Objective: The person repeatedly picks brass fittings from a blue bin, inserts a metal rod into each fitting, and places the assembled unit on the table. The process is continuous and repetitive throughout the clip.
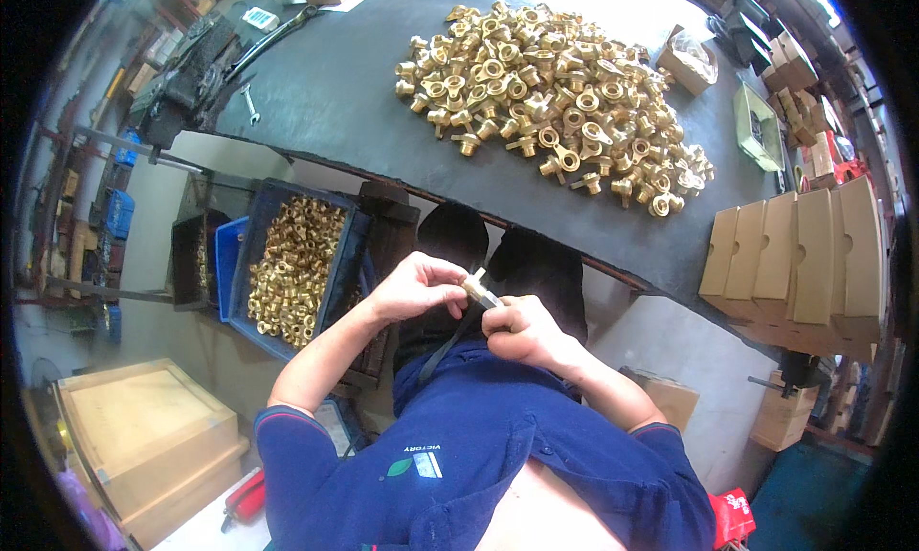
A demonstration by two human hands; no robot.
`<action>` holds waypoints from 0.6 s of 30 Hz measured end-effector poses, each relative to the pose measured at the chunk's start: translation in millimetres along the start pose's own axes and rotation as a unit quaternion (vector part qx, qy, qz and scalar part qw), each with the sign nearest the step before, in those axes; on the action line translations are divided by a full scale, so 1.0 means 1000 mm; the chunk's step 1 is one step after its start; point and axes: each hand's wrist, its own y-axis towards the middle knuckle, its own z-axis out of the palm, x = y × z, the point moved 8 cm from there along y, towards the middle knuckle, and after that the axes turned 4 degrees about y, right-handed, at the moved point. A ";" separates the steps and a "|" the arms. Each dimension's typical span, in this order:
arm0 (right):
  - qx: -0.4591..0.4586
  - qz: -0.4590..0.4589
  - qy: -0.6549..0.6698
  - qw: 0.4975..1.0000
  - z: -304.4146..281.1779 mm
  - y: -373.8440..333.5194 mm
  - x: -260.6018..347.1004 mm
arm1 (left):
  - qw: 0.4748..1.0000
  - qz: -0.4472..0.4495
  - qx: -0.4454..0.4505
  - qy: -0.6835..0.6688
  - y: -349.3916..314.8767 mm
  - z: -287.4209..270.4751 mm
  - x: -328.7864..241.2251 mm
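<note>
My left hand (417, 287) pinches a small brass fitting (474, 284) between thumb and fingertips, over my lap. From the other side my right hand (523, 330) is closed round a slim, pale grey tool (490, 299); its tip meets the fitting. The tool's exact kind is hidden by the fingers. Ahead, on the dark workbench (330, 101), lies a broad heap of brass fittings (546, 91) with flanged ears and short stubs. To the left below the bench edge, a blue-grey crate (335, 264) holds many more brass fittings (297, 264).
Cardboard boxes (799, 249) line the bench's right end, near a green tray (758, 130) and a small open carton (687, 61). A wrench (251, 104) lies at the bench's left, beside a dark vise-like tool (191, 72). A wooden box (144, 427) stands lower left.
</note>
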 end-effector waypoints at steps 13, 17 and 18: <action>-0.150 0.035 0.621 0.768 -0.035 -0.036 -0.048 | 0.980 0.112 -0.080 0.146 0.084 -0.003 -0.081; -0.185 0.053 0.601 0.776 -0.041 -0.051 -0.057 | 0.959 0.151 -0.067 0.232 0.157 0.013 -0.147; -0.189 0.059 0.602 0.773 -0.040 -0.054 -0.058 | 0.961 0.140 -0.072 0.229 0.179 0.017 -0.156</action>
